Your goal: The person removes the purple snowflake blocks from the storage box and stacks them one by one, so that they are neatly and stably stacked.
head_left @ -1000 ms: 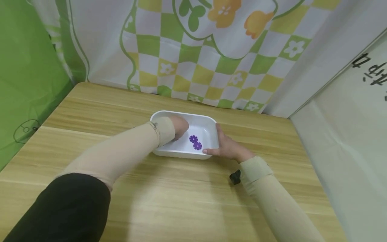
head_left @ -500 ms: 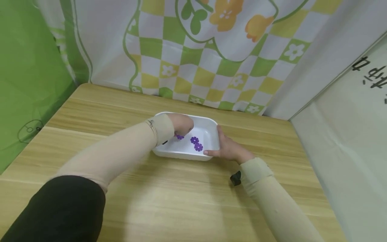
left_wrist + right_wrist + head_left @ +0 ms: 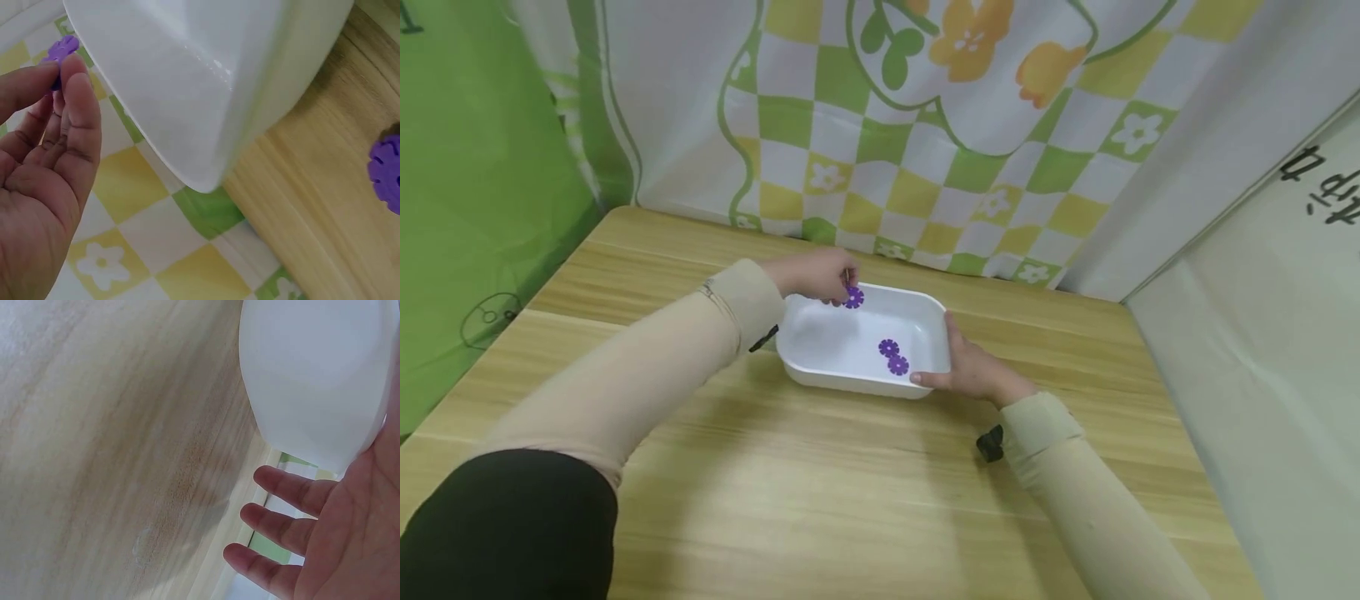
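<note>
Between thumb and fingertips my left hand (image 3: 816, 273) pinches a purple snowflake disc (image 3: 853, 297), raised over the far left rim of a white plastic bin (image 3: 850, 385). The left wrist view shows the pinched disc (image 3: 61, 50) beyond the fingertips. Inside the bin, toward its right end, lie two more purple discs (image 3: 892, 357), touching or nearly so. My right hand (image 3: 973, 367) grips the bin's right end, thumb on the near rim. In the right wrist view, three fingers (image 3: 275, 534) extend beside the bin wall.
The wooden table (image 3: 820, 492) meets a checked curtain (image 3: 917, 183) at its back edge. A purple disc (image 3: 387, 174) shows on the wood in the left wrist view. Green cloth (image 3: 482, 192) hangs at the left, and a pale panel (image 3: 1247, 333) stands at the right.
My left hand has come up out of the bin toward its far left rim, bringing out a purple disc. My right hand keeps its grip on the bin's right end.
</note>
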A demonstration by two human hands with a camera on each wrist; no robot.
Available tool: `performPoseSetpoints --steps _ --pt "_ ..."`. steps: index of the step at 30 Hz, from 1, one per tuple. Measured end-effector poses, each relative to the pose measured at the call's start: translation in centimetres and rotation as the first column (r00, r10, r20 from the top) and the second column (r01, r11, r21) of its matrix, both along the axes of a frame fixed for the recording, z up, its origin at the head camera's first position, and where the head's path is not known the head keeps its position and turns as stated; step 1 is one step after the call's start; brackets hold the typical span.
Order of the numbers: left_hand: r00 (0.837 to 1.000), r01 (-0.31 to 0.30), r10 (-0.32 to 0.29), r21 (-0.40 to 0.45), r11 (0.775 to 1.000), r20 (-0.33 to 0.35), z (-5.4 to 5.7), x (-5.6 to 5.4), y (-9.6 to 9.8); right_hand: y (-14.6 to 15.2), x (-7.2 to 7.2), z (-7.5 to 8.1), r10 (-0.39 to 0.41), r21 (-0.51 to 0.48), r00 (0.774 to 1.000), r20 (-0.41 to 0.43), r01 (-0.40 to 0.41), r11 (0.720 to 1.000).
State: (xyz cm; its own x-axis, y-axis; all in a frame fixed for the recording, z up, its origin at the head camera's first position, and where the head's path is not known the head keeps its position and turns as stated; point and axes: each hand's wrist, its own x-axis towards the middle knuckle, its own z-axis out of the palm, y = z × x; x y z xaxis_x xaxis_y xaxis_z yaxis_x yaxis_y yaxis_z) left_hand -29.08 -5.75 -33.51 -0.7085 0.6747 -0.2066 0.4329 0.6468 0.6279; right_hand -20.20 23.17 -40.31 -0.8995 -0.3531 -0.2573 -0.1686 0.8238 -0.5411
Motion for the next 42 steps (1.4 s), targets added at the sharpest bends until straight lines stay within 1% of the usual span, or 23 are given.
performPoseSetpoints --steps 3,6,9,12,16,18,20,24,27,31,34,38,42 --pt "0.999 -0.026 0.023 0.075 0.997 0.034 -0.1 -0.1 -0.9 0.1 -0.1 -0.2 -0.002 0.016 1.000 0.006 0.002 1.000" --pt "0.998 -0.057 0.052 0.099 0.993 0.046 -0.2 -0.2 -1.7 0.1 0.0 -0.2 -0.002 0.027 1.000 0.009 0.002 1.000" --pt "0.994 -0.089 0.081 0.125 0.988 0.067 -0.5 -0.6 -2.4 0.0 0.0 0.0 -0.001 0.027 1.000 0.013 0.001 1.000" --pt "0.990 -0.120 0.106 0.165 0.979 0.091 -0.8 -0.8 -3.2 -0.1 0.1 0.2 -0.001 0.031 1.000 0.015 0.001 1.000" --pt "0.983 -0.157 0.130 0.217 0.963 0.133 -1.0 -0.9 -4.3 -0.2 0.1 0.3 -0.004 0.047 1.000 0.015 0.003 0.999" --pt "0.975 -0.187 0.149 0.251 0.950 0.163 -1.2 -0.9 -5.0 -0.2 0.1 0.3 -0.006 0.049 1.000 0.018 0.005 0.999" --pt "0.965 -0.225 0.172 0.291 0.930 0.196 -1.4 -0.9 -5.7 -0.2 0.1 0.3 -0.008 0.047 1.000 0.020 0.007 0.999" --pt "0.934 -0.321 0.233 0.350 0.880 0.270 -2.0 -0.9 -6.9 -0.2 0.1 0.3 -0.010 0.046 1.000 0.020 0.009 0.999" --pt "0.917 -0.366 0.268 0.358 0.859 0.296 -2.4 -0.7 -7.9 -0.2 0.1 0.3 -0.006 0.046 1.000 0.016 0.005 0.999" --pt "0.902 -0.410 0.314 0.357 0.839 0.296 -2.9 -0.4 -9.5 -0.3 0.2 0.4 -0.003 0.033 1.000 0.020 0.003 0.999" --pt "0.889 -0.441 0.351 0.348 0.827 0.293 -3.5 -0.4 -10.8 -0.3 0.3 0.4 -0.004 0.022 1.000 0.028 0.004 1.000" --pt "0.877 -0.469 0.388 0.327 0.820 0.285 -4.3 -0.3 -12.6 -0.3 0.2 0.4 -0.004 0.016 1.000 0.029 0.004 1.000" --pt "0.871 -0.481 0.408 0.307 0.821 0.273 -4.7 0.0 -14.0 -0.2 0.2 0.3 -0.004 0.005 1.000 0.023 0.003 1.000"
